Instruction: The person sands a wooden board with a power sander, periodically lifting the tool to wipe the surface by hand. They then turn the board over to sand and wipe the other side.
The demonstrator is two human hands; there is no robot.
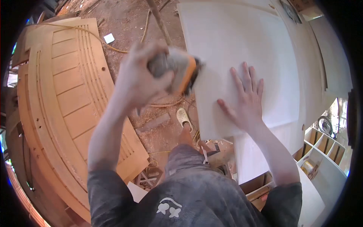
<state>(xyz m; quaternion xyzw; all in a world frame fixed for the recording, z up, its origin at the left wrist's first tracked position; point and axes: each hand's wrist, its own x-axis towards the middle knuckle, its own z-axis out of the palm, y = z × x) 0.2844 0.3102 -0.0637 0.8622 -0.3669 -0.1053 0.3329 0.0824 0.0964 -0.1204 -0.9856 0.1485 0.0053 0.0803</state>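
Observation:
My left hand (145,77) is wrapped round a power sander (180,72) with a grey and orange body, blurred by motion. The sander is tilted on its side, its dark pad turned toward the left edge of a large white panel (242,41) and overlapping that edge in this view. On the panel's surface my right hand (247,94) lies flat, fingers spread, holding nothing.
Carved wooden door panels (72,87) lie to the left, with a yellow hose (87,31) across them. Wood shavings cover the floor (121,22), where a white square piece (109,38) lies. A compartmented white cabinet (325,145) stands at the right. My foot in a pale clog (183,116) is below the sander.

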